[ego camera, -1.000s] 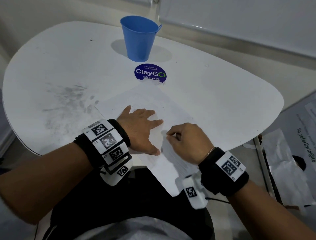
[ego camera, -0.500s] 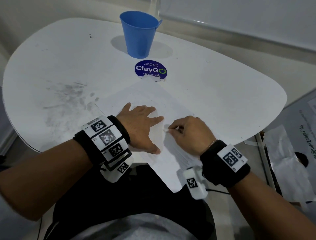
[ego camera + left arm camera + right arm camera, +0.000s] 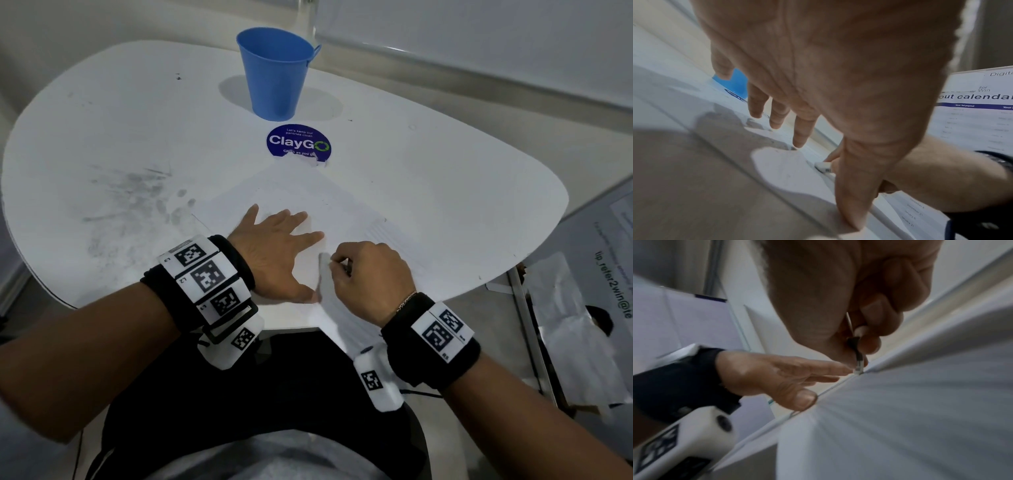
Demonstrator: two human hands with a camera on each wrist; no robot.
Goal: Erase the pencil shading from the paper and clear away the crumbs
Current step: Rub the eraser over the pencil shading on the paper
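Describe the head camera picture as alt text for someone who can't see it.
Seen from above, a person's left hand lies flat on a sheet of paper on a white table while the right hand pinches a small eraser against the sheet. Behind stand a blue cup and a round blue sticker.

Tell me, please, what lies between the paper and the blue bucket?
In the head view, a round ClayGO sticker lies between the paper and the blue bucket.
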